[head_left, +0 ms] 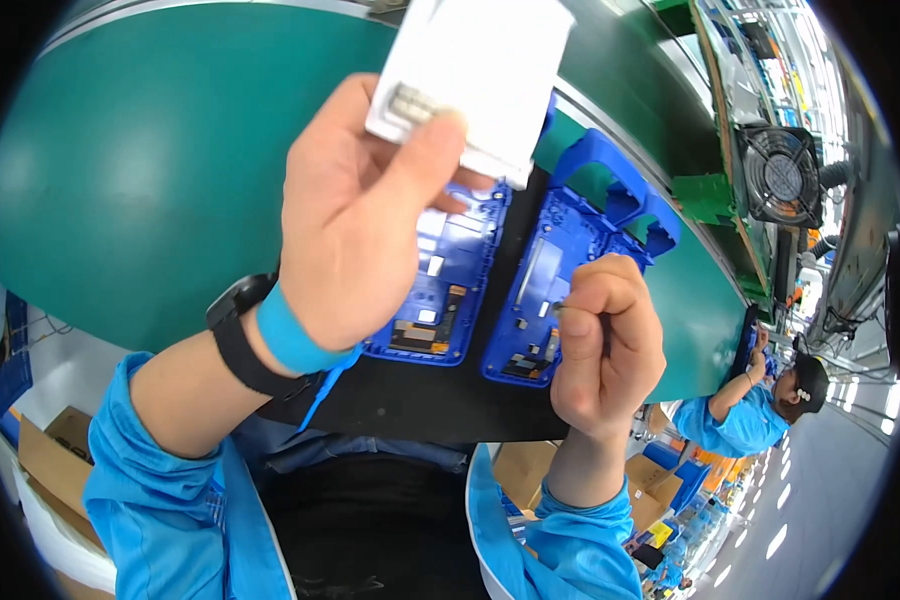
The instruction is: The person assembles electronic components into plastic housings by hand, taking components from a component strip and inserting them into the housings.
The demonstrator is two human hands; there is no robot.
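Observation:
My left hand (355, 230) grips a white sheet (485, 70), its thumb pressed on the lower edge. A short row of small pale pieces (410, 103) lies on the sheet by the thumb. Beneath that hand is a blue plastic housing (460, 262), partly covered by it, with dark and copper-coloured parts inside. A second blue housing (526, 320) lies to its right, a raised blue frame (598, 155) at its far end. Over this housing's right side my right hand (615, 345) is closed in a pinch; whatever is between thumb and forefinger is too small to name.
The housings rest on a black mat (420, 408) over a green tabletop (160, 170). A black fan (781, 175) stands beyond the table on the right. Another person in blue (745, 415) works farther right. Cardboard boxes (58, 460) sit below at the left.

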